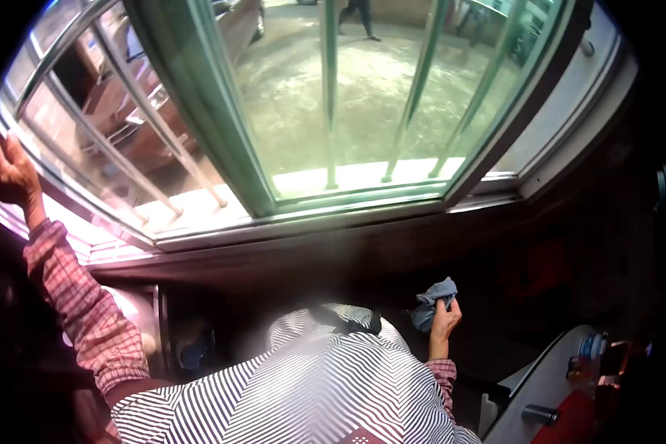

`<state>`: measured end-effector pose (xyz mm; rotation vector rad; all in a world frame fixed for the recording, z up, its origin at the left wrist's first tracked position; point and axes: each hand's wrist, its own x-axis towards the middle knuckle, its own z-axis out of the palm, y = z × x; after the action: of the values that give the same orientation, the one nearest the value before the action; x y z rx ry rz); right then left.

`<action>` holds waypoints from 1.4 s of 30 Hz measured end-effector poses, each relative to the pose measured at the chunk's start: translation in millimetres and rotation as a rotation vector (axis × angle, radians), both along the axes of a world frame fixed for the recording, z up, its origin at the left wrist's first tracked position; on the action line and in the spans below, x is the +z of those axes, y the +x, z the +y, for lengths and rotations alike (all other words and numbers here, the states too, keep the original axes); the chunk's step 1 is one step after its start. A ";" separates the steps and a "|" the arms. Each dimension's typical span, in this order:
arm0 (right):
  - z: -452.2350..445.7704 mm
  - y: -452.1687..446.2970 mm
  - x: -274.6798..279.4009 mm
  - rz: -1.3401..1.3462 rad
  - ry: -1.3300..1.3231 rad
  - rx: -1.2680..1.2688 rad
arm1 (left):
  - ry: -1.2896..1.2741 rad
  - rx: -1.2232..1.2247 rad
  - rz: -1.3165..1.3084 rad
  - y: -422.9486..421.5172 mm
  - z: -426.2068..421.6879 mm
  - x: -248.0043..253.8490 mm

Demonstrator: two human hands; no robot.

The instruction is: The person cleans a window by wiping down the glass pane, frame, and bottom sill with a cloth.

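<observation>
At the far left, my left hand (12,176) is raised to the side of the window frame (59,181), its fingers bent around the edge. Low and to the right of my body, my right hand (444,321) is closed on a crumpled grey-blue cloth (434,300), which bunches out above the fingers. The cloth is apart from the window. A sliding pane with a green tint (362,111) fills the middle of the window, in front of several upright metal bars (328,96).
Below the glass runs the window sill (311,222). At the lower right stands a round-edged table (525,399) with a dark cylindrical object (540,415) and small items on it. Outside are a parked vehicle (137,111) and a walking person's legs (359,18). The room below is dark.
</observation>
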<state>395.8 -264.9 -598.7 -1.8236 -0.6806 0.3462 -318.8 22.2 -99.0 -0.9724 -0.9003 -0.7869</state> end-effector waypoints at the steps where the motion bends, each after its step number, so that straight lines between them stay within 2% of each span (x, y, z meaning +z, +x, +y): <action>1: 3.7 -6.5 10.7 0.037 0.030 0.033 | 0.055 -0.009 -0.030 15.3 -12.0 -11.7; 5: -5.8 21.6 -20.0 0.025 -0.016 0.100 | 0.130 -0.060 -0.020 -1.7 -13.2 -22.0; 9: -3.6 17.4 2.5 0.055 -0.010 0.191 | 0.036 -0.049 -0.085 -38.7 -13.7 -30.6; 10: -4.9 17.7 1.7 0.025 -0.038 0.193 | 0.084 0.031 -0.144 -26.2 -9.7 -38.0; 12: -0.6 19.2 0.9 0.016 -0.043 0.201 | 0.019 -0.064 -0.185 -27.6 -20.0 -37.8; 13: -0.1 14.9 3.9 -0.017 -0.053 0.197 | -0.013 -0.145 -0.227 -24.2 -23.4 -39.3; 14: -0.5 11.5 6.7 -0.051 -0.062 0.192 | -0.026 -0.108 -0.294 -37.8 -19.6 -42.7; 15: 1.1 15.4 3.2 -0.078 -0.071 0.189 | 0.043 -0.048 -0.219 -59.2 -6.2 -46.7; 17: 0.9 9.6 14.0 -0.174 -0.168 0.179 | -0.120 0.036 -0.319 10.8 -48.3 -43.6; 19: -9.4 16.6 10.2 -0.289 -0.280 0.156 | -0.147 0.007 -0.275 -19.6 -40.6 -49.8; 21: -12.8 10.8 1.0 -0.442 -0.209 0.176 | -0.130 -0.035 -0.250 -65.6 -24.2 -59.1; 23: -10.0 18.7 2.6 -0.212 -0.137 0.177 | -0.156 -0.038 -0.324 -73.2 -21.8 -61.6; 27: -7.7 13.3 1.3 -0.171 -0.115 0.154 | -0.227 -0.113 -0.614 -80.5 -25.3 -67.4; 32: -11.5 4.0 5.0 -0.126 -0.147 0.141 | -0.447 -0.088 -0.843 -73.4 -47.1 -66.8; 35: -14.1 5.4 -5.3 -0.194 -0.176 0.104 | -0.440 -0.094 -1.015 -74.3 -53.3 -66.6; 38: -14.5 -4.6 -5.5 -0.209 -0.133 0.084 | -0.419 -0.109 -1.034 -115.3 -47.2 -70.4; 41: -15.5 3.0 -16.6 -0.192 -0.131 0.105 | -0.393 0.028 -0.886 -146.4 -46.7 -75.4; 42: -14.4 5.6 -22.0 -0.178 -0.102 0.119 | -0.323 0.134 -0.715 -177.0 -37.1 -78.7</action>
<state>401.4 -279.4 -620.6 -1.9307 -0.9116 0.3041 -495.8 -14.9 -177.6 -0.8995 -1.7358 -0.9059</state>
